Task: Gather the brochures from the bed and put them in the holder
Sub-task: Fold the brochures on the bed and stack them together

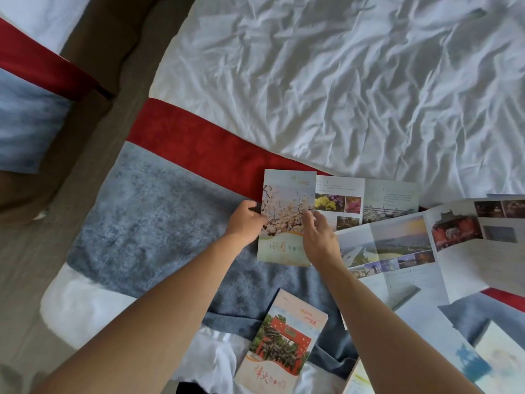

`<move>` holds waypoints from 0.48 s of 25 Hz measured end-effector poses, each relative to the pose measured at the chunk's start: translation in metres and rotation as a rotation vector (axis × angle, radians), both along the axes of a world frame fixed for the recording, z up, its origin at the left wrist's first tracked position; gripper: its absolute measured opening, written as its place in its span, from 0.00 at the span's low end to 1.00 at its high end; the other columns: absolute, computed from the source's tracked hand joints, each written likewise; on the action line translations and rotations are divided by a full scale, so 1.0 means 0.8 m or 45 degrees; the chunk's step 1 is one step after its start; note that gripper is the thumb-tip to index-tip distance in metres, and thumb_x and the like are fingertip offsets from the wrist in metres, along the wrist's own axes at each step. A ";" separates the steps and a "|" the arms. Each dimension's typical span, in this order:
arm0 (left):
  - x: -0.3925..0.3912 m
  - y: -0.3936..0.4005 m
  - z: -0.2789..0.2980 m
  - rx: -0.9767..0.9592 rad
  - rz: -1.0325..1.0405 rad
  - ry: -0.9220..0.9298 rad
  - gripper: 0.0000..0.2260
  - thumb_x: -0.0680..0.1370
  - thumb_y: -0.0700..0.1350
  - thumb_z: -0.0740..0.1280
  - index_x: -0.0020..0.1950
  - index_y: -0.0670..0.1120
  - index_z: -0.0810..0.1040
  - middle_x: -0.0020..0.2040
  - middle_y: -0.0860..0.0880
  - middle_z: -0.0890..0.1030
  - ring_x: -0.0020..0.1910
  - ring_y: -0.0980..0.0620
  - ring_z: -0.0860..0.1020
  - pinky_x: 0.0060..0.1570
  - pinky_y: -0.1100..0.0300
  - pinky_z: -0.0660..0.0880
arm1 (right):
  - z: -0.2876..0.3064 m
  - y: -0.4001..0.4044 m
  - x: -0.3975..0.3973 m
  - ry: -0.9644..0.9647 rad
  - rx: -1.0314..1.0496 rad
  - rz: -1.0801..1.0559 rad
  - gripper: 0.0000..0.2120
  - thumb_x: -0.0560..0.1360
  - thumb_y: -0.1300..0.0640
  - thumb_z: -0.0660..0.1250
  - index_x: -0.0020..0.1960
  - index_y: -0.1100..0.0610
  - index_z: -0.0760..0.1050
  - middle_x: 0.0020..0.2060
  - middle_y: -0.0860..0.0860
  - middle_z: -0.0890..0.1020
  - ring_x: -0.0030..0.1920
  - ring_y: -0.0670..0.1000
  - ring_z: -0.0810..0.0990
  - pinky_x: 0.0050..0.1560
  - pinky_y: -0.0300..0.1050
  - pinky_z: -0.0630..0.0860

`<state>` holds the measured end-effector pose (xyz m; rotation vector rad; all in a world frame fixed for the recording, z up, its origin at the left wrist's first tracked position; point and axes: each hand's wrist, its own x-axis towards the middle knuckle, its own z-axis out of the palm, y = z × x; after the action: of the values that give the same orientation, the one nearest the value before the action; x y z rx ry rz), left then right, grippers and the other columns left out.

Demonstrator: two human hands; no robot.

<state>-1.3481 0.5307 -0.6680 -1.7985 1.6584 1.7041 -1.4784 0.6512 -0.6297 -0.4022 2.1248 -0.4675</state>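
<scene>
Left hand (246, 220) pinches the blossom brochure (285, 217) by its edge; right hand (319, 237) rests fingers spread on it. Its cover writing is blurred; below it, the red-gate brochure (284, 345) is cut off.

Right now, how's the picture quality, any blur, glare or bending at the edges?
Head view: soft even daylight, no harsh glare; the white sheet shows only gentle crease shadows. Wide-angle bending curves the red band. The blossom brochure between the left hand and right hand is fairly sharp, its small text unreadable; the bottom-right corner smears.
</scene>
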 end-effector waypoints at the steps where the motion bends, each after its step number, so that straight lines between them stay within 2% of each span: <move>1: 0.001 0.000 -0.001 0.008 -0.017 0.006 0.16 0.77 0.45 0.70 0.64 0.46 0.75 0.51 0.51 0.81 0.46 0.53 0.79 0.45 0.57 0.73 | -0.001 0.000 0.001 -0.006 0.011 -0.011 0.34 0.78 0.34 0.50 0.76 0.55 0.62 0.71 0.59 0.72 0.67 0.62 0.72 0.65 0.58 0.69; 3: 0.006 -0.001 0.002 0.018 -0.032 0.030 0.03 0.78 0.42 0.68 0.50 0.48 0.79 0.50 0.46 0.84 0.46 0.48 0.82 0.48 0.50 0.78 | -0.007 0.001 0.001 0.021 0.034 -0.019 0.33 0.79 0.36 0.55 0.77 0.55 0.61 0.71 0.59 0.71 0.67 0.61 0.72 0.64 0.59 0.70; 4: 0.010 -0.002 0.005 0.020 -0.039 0.040 0.03 0.78 0.41 0.67 0.46 0.49 0.79 0.49 0.45 0.84 0.47 0.45 0.82 0.49 0.48 0.79 | -0.008 0.000 0.002 0.043 0.050 -0.016 0.33 0.78 0.38 0.57 0.76 0.55 0.61 0.70 0.59 0.70 0.67 0.61 0.72 0.64 0.59 0.70; 6: 0.021 -0.006 0.012 0.014 -0.051 0.046 0.04 0.79 0.41 0.65 0.45 0.48 0.78 0.47 0.45 0.84 0.47 0.44 0.82 0.47 0.47 0.78 | -0.008 -0.010 0.008 0.046 0.053 0.008 0.32 0.78 0.40 0.59 0.76 0.55 0.61 0.70 0.59 0.70 0.66 0.60 0.72 0.62 0.57 0.70; 8: 0.041 -0.015 0.019 0.000 0.037 0.047 0.04 0.79 0.43 0.63 0.46 0.48 0.77 0.46 0.47 0.83 0.46 0.46 0.81 0.42 0.51 0.76 | -0.005 -0.026 0.026 0.008 -0.008 0.032 0.32 0.78 0.40 0.61 0.77 0.54 0.61 0.71 0.58 0.70 0.67 0.59 0.72 0.61 0.55 0.70; 12: 0.100 -0.052 0.026 -0.100 0.471 -0.024 0.07 0.80 0.44 0.58 0.47 0.45 0.75 0.44 0.45 0.78 0.43 0.44 0.77 0.36 0.54 0.70 | 0.003 -0.062 0.064 0.048 -0.108 0.097 0.34 0.77 0.40 0.64 0.78 0.52 0.60 0.72 0.56 0.68 0.70 0.59 0.69 0.66 0.58 0.70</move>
<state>-1.2677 0.4890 -0.6472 -2.2665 1.4737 1.7690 -1.4274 0.6019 -0.6275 -0.5425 2.1229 -0.5106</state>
